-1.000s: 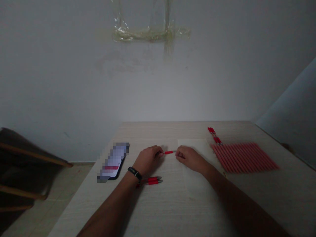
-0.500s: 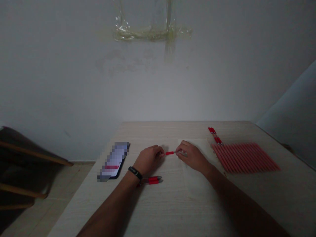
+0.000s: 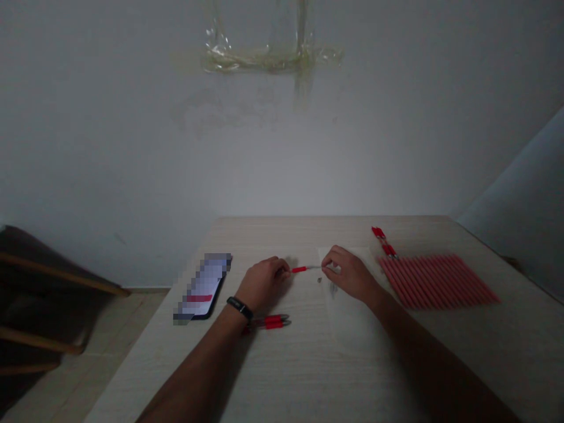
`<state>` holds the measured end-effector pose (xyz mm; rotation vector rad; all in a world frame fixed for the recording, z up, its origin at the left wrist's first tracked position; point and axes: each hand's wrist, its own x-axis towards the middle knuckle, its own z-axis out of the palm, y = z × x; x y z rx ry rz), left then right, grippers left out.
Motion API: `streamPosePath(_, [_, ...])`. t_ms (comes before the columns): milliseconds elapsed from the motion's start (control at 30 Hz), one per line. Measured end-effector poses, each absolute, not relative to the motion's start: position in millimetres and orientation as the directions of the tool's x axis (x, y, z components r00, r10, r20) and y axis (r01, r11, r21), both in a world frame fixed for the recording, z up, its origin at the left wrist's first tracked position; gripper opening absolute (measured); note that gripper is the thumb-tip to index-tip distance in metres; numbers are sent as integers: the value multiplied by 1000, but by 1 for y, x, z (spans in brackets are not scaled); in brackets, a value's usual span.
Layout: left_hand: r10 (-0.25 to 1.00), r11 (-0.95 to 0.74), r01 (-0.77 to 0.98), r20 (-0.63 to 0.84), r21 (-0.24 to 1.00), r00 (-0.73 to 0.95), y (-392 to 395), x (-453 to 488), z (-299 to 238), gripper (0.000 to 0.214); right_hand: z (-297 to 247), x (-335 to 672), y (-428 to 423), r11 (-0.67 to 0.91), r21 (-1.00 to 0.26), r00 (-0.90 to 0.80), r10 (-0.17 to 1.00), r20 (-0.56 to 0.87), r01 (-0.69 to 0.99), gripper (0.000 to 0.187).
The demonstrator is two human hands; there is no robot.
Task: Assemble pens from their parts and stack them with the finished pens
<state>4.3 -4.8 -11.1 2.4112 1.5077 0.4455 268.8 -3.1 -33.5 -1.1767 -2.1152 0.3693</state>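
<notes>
My left hand (image 3: 267, 280), with a black band on the wrist, pinches the rear of a pen whose red grip (image 3: 299, 269) sticks out to the right. From the grip a thin pale pen refill (image 3: 314, 267) reaches to my right hand (image 3: 346, 271). Thumb and fingertips of that hand are closed on the refill's far end. On the table below the right fingers lies a tiny dark part (image 3: 319, 280), and a blurred greyish piece (image 3: 333, 288) sits under the palm. Two or so red pens (image 3: 275, 322) lie beside my left wrist, partly hidden by it.
A phone (image 3: 205, 288) with a blurred screen rests on the left of the wooden table (image 3: 282, 376). On the right lie a row of several red pen-like sticks (image 3: 438, 282) and a few red pens (image 3: 384, 242). A pale sheet (image 3: 352, 329) lies under my right forearm.
My right hand has moved slightly right and up, away from the left. More thin pale refill shows beyond the red grip, and the tiny dark part is now visible on the table.
</notes>
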Motion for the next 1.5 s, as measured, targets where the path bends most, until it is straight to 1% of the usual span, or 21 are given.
streamPosePath(100, [911, -410, 828, 127, 382, 392, -3, 3, -13, 16, -36, 264, -4, 567, -536, -385, 822, 420, 626, 8])
streamPosePath(267, [925, -381, 835, 157, 397, 347, -1, 1, -18, 15, -43, 252, -6, 618, -476, -479, 786, 391, 625, 9])
streamPosePath(433, [922, -387, 829, 167, 404, 349, 0, 1, -20, 14, -48, 248, -4, 608, -424, -508, 794, 334, 671, 8])
streamPosePath(567, [920, -391, 827, 169, 403, 353, 0, 1, -22, 15, -49, 249, -3, 604, -420, -512, 797, 321, 677, 8])
streamPosePath(1100, [922, -388, 826, 158, 408, 354, -1, 1, -23, 14, -52, 249, -3, 623, -413, -513, 782, 353, 665, 11])
streamPosePath(1367, [900, -435, 798, 169, 417, 402, -4, 4, -23, 13, -45, 253, -2, 585, -475, -371, 800, 471, 658, 15])
streamPosePath(1500, [877, -476, 764, 165, 435, 452, -8, 10, -21, 13, -41, 251, -5, 623, -465, -434, 777, 456, 628, 18])
